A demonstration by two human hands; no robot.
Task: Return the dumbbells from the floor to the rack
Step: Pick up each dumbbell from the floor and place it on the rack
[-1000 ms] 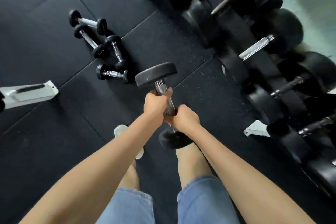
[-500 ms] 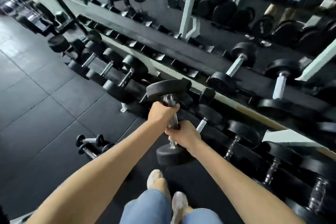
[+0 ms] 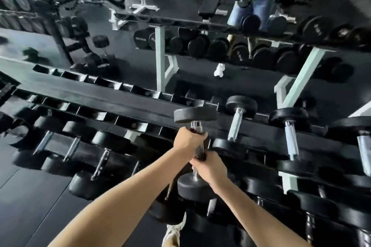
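Observation:
I hold a black dumbbell (image 3: pixel 195 114) with a chrome handle in both hands, in front of the rack. My left hand (image 3: pixel 187 140) grips the upper part of the handle just under the far head. My right hand (image 3: pixel 210 166) grips the lower part, above the near head. The dumbbell points away from me, its far head level with the top shelf of the black rack (image 3: pixel 120 100). Empty cradles run along that shelf to the left. A racked dumbbell (image 3: pixel 236 124) sits just right of mine.
More dumbbells fill the rack's lower tier (image 3: pixel 100 158) and the right side (image 3: pixel 289 134). A mirror behind shows a bench (image 3: pixel 210 4), a barbell and a person's reflection. Black rubber floor (image 3: pixel 30 196) lies at lower left. My shoe (image 3: pixel 173 232) is below.
My view has swung up from the floor to the rack. The dumbbell has risen with both hands to the top shelf's height; the small floor dumbbells have left the view.

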